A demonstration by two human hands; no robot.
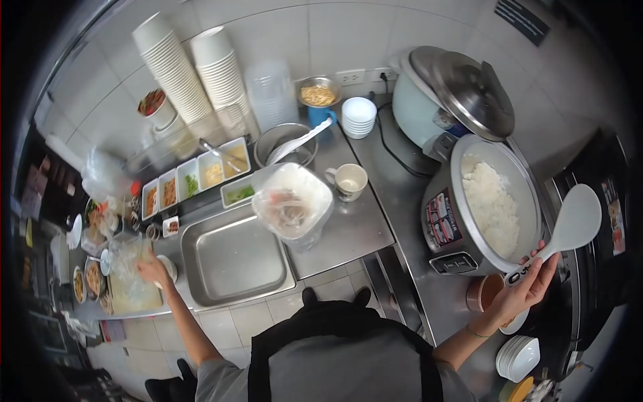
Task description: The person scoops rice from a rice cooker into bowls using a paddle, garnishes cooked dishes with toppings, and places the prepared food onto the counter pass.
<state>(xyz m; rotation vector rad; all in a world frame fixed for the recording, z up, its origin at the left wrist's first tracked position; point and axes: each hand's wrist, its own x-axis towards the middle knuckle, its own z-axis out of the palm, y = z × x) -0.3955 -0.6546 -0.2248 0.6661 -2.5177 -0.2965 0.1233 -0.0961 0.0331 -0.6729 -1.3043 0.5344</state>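
My right hand (532, 285) is closed round the handle of a white rice paddle (577, 216), its blade raised beside the rice cooker (442, 221). White rice (492, 208) fills much of the open cooker. On the left, my left hand (154, 269) is at a clear plastic bag (127, 258) above a cutting board (127, 288); its fingers are too small and blurred to read. A small white bowl (167, 269) is beside that hand.
An empty steel tray (238, 258) is set in the counter. Near it are a plastic-lined container (293, 201), a mug (350, 181) and topping trays (191, 184). Cup stacks (171, 63), white bowls (359, 117) and a second cooker (415, 100) stand at the back.
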